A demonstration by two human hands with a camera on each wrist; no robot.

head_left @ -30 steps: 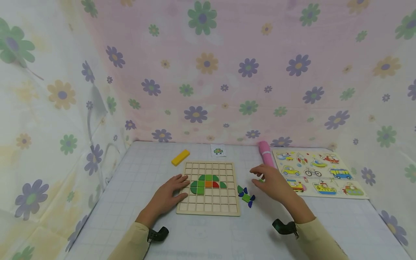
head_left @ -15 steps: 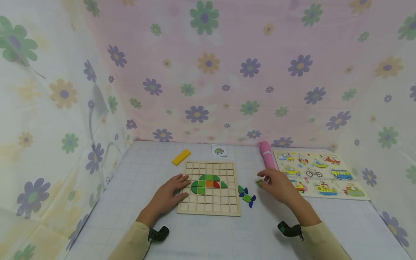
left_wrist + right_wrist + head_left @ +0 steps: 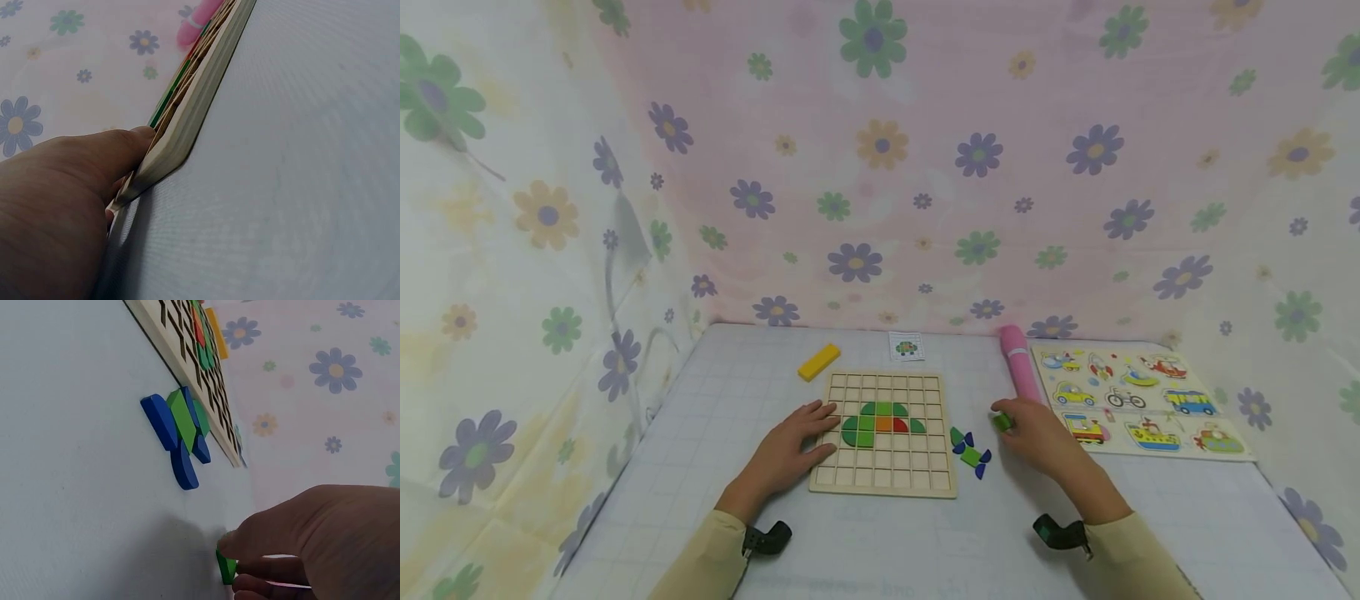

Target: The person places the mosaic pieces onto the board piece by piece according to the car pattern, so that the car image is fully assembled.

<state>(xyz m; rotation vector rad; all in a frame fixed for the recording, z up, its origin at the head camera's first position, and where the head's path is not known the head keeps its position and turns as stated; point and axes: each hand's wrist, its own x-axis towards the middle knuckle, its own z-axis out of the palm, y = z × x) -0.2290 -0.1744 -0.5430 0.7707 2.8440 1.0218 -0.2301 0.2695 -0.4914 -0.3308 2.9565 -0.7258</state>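
A wooden grid board [image 3: 917, 480] lies mid-table, with green, orange and red pieces forming a rounded shape in its cells. On the board's left edge rests my left hand [image 3: 777, 452], fingers extended; its thumb [image 3: 125, 150] lies on the rim in the left wrist view. To the right of the board, my right hand [image 3: 1043, 439] pinches a small green block [image 3: 226, 567] between thumb and fingers, close to the table. Between board and right hand lie loose pieces: a light green square block [image 3: 970, 456], a dark green piece [image 3: 955, 436] and several blue rounded blocks [image 3: 160, 421].
Behind the board is a small picture card [image 3: 907, 347], with a yellow bar [image 3: 818, 362] to its left. A pink roll [image 3: 1019, 363] and a vehicle puzzle board [image 3: 1112, 417] lie at the right. Flowered cloth [image 3: 925, 225] encloses the table's back and sides.
My right hand has closed its thumb and fingers on the green block, which now shows tilted in its grasp. My left hand has stayed on the grid board.
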